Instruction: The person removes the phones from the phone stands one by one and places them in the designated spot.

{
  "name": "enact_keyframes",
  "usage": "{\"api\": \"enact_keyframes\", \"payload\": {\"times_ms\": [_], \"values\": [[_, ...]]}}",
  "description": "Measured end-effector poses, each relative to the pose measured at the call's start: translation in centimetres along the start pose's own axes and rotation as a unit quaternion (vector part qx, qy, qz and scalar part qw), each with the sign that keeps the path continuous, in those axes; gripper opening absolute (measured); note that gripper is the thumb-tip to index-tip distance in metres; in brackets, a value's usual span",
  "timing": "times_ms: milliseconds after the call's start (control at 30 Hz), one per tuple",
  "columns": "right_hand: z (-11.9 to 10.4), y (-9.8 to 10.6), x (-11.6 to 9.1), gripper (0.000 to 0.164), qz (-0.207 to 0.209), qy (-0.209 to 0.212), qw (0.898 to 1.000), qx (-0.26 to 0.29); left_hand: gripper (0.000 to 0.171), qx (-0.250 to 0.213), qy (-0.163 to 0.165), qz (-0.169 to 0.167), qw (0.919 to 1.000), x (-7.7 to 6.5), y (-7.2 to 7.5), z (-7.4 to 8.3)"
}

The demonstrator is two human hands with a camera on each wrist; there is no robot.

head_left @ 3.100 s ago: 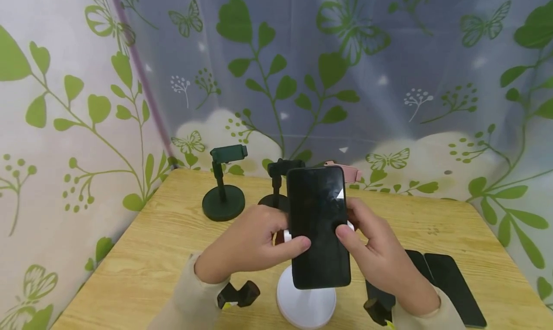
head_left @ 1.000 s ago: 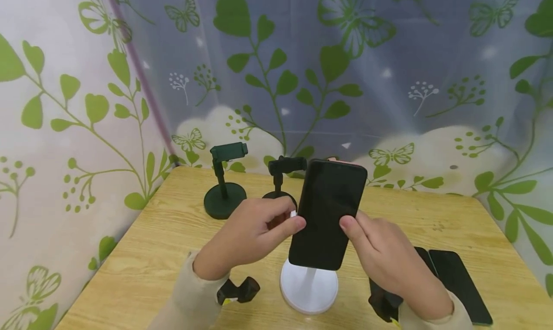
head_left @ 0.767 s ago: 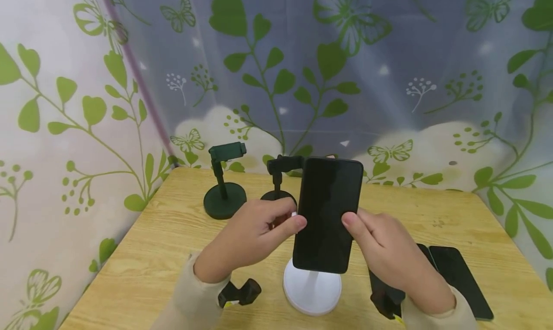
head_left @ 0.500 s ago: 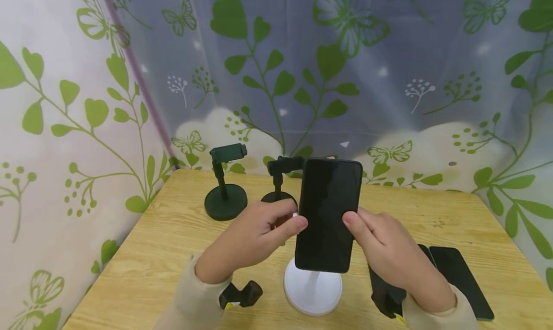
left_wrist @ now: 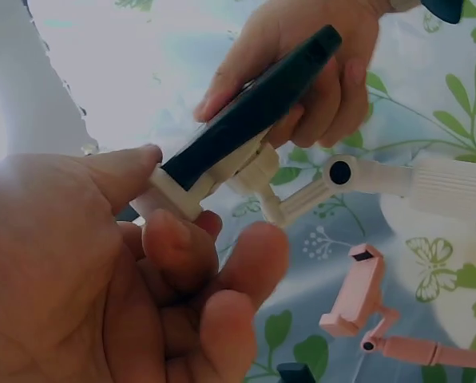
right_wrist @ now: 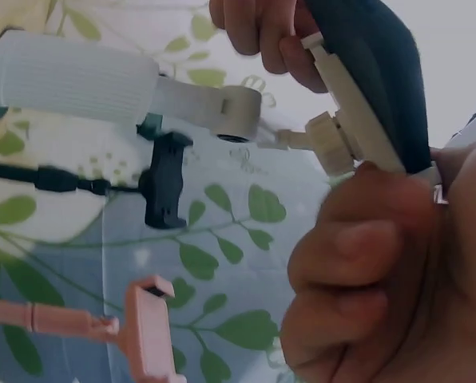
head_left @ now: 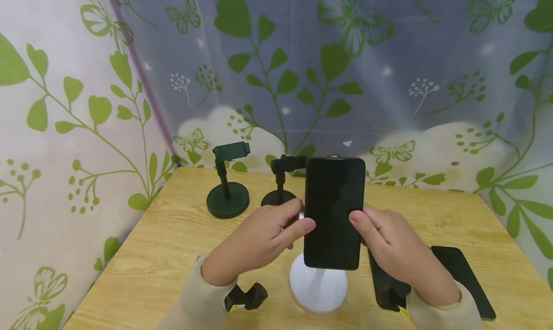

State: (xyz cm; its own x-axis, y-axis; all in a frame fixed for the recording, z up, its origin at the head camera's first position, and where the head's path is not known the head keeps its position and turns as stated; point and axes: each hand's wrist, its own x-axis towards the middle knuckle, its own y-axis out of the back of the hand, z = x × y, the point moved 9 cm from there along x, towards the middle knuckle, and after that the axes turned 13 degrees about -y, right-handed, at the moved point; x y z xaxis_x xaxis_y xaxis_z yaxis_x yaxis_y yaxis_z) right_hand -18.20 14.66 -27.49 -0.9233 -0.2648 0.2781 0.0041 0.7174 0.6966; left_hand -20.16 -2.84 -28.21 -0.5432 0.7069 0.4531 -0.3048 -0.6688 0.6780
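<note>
A black smartphone (head_left: 333, 210) stands upright in the clamp (right_wrist: 366, 112) of a white phone stand, whose round base (head_left: 318, 284) rests on the table. My left hand (head_left: 265, 234) pinches the clamp's left end between thumb and fingers, the thumb tip overlapping the phone's edge in the head view. On the other side my right hand (head_left: 395, 243) grips the phone's right edge, thumb on the screen and fingers curled behind. The white jointed arm (left_wrist: 310, 195) runs from the clamp's back to the post. From the head view, phone and hands hide most of the clamp.
Behind stand a dark green phone stand (head_left: 228, 200) and a black phone stand (head_left: 281, 176). A pink phone stand (left_wrist: 358, 291) shows in both wrist views. Two more phones lie at the right, one a black phone (head_left: 464, 277). A patterned curtain (head_left: 276, 80) borders the wooden table (head_left: 173, 234).
Since the oldest frame the phone has risen a little and shifted right. It leaned sideways a second ago and is now nearly straight. Both hands have stayed at its edges.
</note>
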Motion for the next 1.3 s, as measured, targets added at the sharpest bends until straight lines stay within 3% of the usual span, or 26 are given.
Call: {"api": "enact_keyframes", "payload": {"times_ms": [167, 300, 400, 533, 700, 833, 933, 1000, 1100, 1300], "values": [[0.0, 0.5, -0.1, 0.034, 0.023, 0.013, 0.999, -0.041, 0.015, 0.020, -0.014, 0.003, 0.9997, 0.2, -0.1, 0.0], [0.0, 0.4, 0.1, 0.035, 0.012, -0.003, 1.000, -0.022, 0.016, 0.029, -0.028, 0.044, 0.9982, 0.2, 0.6, -0.1], [-0.1, 0.4, 0.1, 0.028, 0.008, -0.018, 1.000, -0.013, 0.018, 0.018, -0.033, 0.075, 0.9965, 0.1, 1.3, -0.2], [-0.2, 0.7, 0.1, 0.014, 0.022, -0.038, 0.998, -0.033, 0.016, -0.013, -0.032, 0.079, 0.9962, 0.1, 1.5, -0.4], [-1.1, 2.8, 0.0, 0.028, 0.100, -0.062, 0.990, -0.075, 0.014, -0.050, -0.034, 0.070, 0.9957, 0.3, 0.9, -0.5], [-4.2, 5.5, -0.3, 0.043, 0.198, -0.006, 0.972, -0.123, 0.015, -0.059, -0.040, 0.062, 0.9955, 0.4, 0.6, -0.3], [-7.1, 6.2, -0.4, 0.056, 0.239, 0.036, 0.953, -0.183, 0.017, -0.054, -0.043, 0.056, 0.9960, 0.4, 0.5, -0.1], [-8.8, 6.0, -0.3, 0.064, 0.238, 0.052, 0.945, -0.219, 0.016, -0.054, -0.045, 0.050, 0.9962, 0.4, 0.4, 0.1], [-10.5, 5.2, 0.3, 0.072, 0.209, 0.051, 0.943, -0.255, 0.014, -0.054, -0.048, 0.040, 0.9966, 0.4, 0.3, 0.3], [-11.0, 3.0, 2.3, 0.083, 0.119, -0.009, 0.939, -0.323, 0.015, -0.051, -0.049, 0.024, 0.9972, 0.5, 0.1, 0.5]]}}
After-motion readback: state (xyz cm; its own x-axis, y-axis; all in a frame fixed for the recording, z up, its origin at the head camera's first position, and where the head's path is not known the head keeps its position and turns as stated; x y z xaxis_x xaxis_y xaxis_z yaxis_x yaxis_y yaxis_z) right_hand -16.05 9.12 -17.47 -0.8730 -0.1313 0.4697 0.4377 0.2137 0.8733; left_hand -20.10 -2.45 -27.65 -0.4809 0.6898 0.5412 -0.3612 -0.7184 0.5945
